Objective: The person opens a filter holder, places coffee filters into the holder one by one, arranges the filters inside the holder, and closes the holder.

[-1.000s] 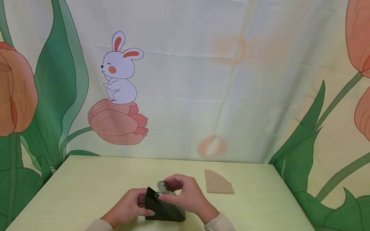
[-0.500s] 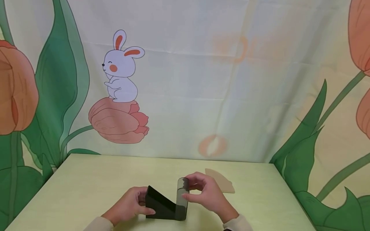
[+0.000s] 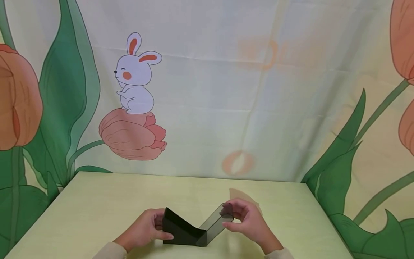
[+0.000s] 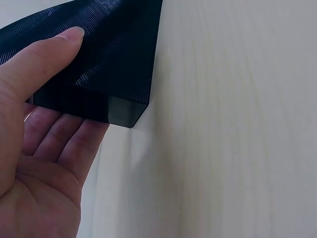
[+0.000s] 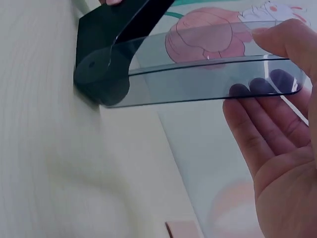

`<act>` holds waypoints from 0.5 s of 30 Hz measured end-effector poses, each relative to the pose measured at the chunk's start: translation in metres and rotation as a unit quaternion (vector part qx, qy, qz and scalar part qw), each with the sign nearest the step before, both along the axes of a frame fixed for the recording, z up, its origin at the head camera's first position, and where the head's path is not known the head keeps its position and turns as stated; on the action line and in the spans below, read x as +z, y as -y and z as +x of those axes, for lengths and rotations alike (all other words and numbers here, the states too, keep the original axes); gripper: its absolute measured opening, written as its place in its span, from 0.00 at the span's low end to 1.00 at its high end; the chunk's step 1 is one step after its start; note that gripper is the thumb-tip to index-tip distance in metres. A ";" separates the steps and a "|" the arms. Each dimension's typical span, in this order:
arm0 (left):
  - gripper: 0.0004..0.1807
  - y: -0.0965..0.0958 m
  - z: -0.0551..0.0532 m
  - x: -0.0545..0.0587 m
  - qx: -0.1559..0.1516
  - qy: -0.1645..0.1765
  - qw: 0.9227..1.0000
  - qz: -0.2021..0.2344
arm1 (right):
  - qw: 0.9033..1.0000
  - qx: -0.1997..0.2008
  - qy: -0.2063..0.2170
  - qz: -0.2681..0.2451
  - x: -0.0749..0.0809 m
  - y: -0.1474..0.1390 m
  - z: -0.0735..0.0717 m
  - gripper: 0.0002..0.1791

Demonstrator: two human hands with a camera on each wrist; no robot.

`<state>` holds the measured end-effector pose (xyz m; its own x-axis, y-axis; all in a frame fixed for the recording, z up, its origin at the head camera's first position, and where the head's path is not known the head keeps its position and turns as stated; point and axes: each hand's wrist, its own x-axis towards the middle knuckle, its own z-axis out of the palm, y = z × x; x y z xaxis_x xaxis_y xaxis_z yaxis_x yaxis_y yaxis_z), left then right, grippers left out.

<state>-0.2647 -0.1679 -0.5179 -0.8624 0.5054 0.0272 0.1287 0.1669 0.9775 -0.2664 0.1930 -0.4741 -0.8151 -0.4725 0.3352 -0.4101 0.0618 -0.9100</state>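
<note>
A black wedge-shaped coffee filter holder stands on the table, its clear grey lid swung out to the right from the low end. My left hand grips the tall end, thumb on the near side wall and fingers behind. With thumb and fingers my right hand pinches the free end of the lid, which slants up to the right. In the right wrist view the lid joins the black body at a rounded pivot end. Fan-shaped tan coffee filters lie behind my right hand, partly covered by it.
The pale wood-grain table extends around both hands. Behind its far edge hangs a fabric backdrop printed with a rabbit and tulips.
The lid has swung away from the body, through upright, out to the right. My right hand has moved right with it, now covering part of the filters. The left hand holds its place.
</note>
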 end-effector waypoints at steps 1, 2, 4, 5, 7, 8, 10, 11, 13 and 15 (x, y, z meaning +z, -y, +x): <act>0.26 0.000 0.000 0.000 0.000 0.000 1.000 -0.001 | 1.000 -0.001 -0.001 -0.004 -0.002 -0.002 0.000 0.23; 0.26 0.000 0.000 0.000 0.000 0.000 1.000 -0.001 | 1.000 -0.001 -0.004 -0.007 -0.003 -0.004 0.000 0.23; 0.26 0.000 0.000 0.000 -0.001 0.001 1.000 -0.001 | 1.000 0.001 -0.005 -0.012 -0.005 -0.007 0.001 0.23; 0.26 0.000 0.000 0.000 -0.002 0.001 1.000 0.000 | 1.000 0.002 -0.006 -0.014 -0.006 -0.009 0.001 0.23; 0.26 0.000 0.000 0.000 -0.002 0.003 1.000 0.002 | 1.000 0.003 -0.003 -0.012 -0.007 -0.012 0.002 0.23; 0.26 0.000 0.000 0.000 -0.002 0.005 1.000 0.003 | 1.000 0.001 0.001 -0.010 -0.007 -0.013 0.002 0.23; 0.26 0.000 0.000 -0.001 -0.001 0.007 1.000 0.005 | 1.000 -0.001 0.008 -0.007 -0.008 -0.016 0.003 0.23; 0.25 0.000 -0.001 -0.001 -0.001 0.008 1.000 0.005 | 1.000 -0.002 0.010 -0.006 -0.009 -0.017 0.003 0.23; 0.25 0.001 -0.001 -0.001 -0.001 0.010 1.000 0.007 | 1.000 -0.003 0.013 -0.005 -0.010 -0.020 0.003 0.23; 0.25 0.001 -0.002 -0.002 -0.003 0.010 1.000 0.009 | 1.000 -0.002 0.011 -0.008 -0.011 -0.021 0.003 0.23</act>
<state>-0.2662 -0.1688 -0.5200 -0.8597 0.5104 0.0188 0.1097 0.1486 0.9828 -0.2634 0.2144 -0.4855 -0.8242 -0.4640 0.3246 -0.3900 0.0497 -0.9195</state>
